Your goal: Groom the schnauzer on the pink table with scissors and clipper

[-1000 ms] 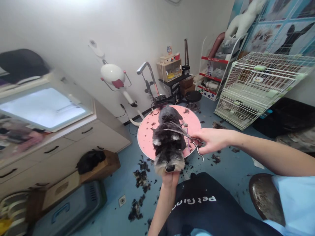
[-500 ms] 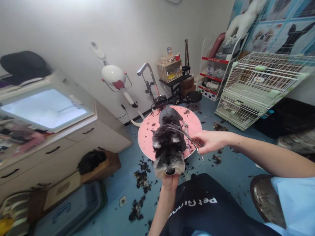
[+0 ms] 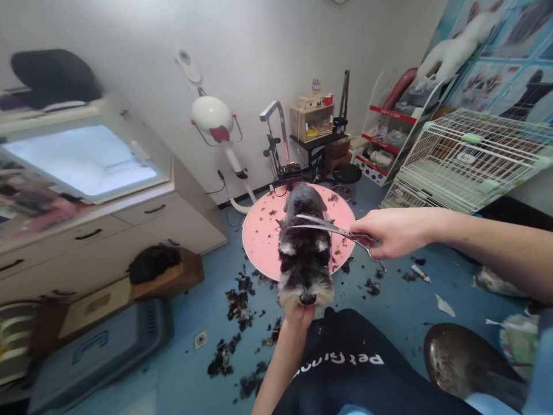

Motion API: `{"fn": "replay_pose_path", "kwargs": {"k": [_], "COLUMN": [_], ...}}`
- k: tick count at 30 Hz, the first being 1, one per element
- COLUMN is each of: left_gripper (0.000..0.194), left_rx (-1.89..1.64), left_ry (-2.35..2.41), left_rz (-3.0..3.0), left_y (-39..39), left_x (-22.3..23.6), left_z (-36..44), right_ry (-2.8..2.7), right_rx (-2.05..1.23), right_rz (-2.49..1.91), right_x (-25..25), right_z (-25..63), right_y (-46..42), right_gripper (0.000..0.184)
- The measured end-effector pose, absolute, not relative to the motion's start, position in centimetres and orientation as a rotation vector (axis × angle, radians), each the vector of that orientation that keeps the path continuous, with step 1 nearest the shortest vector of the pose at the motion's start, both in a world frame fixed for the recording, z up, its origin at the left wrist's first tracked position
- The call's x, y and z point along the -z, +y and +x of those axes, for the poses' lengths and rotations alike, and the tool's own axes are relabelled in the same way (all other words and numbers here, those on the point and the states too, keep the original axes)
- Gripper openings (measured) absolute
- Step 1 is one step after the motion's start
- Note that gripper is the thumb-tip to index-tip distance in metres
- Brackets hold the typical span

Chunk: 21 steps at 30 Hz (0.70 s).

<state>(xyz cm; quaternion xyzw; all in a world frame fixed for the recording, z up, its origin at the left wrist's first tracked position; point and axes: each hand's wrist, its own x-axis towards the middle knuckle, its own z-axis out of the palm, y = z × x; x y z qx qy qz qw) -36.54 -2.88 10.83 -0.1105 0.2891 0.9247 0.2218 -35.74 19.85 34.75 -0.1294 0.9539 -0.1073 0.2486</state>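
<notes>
Scissors parted above a dog's neck

I have the metal scissors (image 3: 341,231) grasped in the fingers of my right hand (image 3: 386,231), their blades apart over the back of the neck of a black-and-gray dog (image 3: 306,259). The dog faces me on a round pink worktop (image 3: 261,242), its head past the near edge. My left hand (image 3: 299,317) touches its chin from below; I cannot tell how those fingers are closed. Dark hair clumps (image 3: 237,305) lie on the blue floor (image 3: 173,369), and a wire cage (image 3: 458,173) stands beyond my right arm.
</notes>
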Motion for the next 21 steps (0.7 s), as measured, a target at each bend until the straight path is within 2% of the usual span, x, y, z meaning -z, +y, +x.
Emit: {"fn": "replay_pose_path", "kwargs": {"k": [16, 21], "left_gripper": [0.024, 0.036], "left_rx": [-2.438, -2.446], "left_ry": [0.84, 0.848], "left_rz": [-0.385, -0.321], "left_y": [-3.6, -3.8], "left_x": [-10.8, -10.6], "left_z": [-36.4, -36.5], "right_ry": [2.639, 2.775], "right_rx": [0.347, 0.361], "right_rz": [-0.38, -0.377], "right_x": [-33.5, -29.7], "right_z": [-36.6, -37.6], "right_y": [20.5, 22.0], "right_gripper": [0.014, 0.024]}}
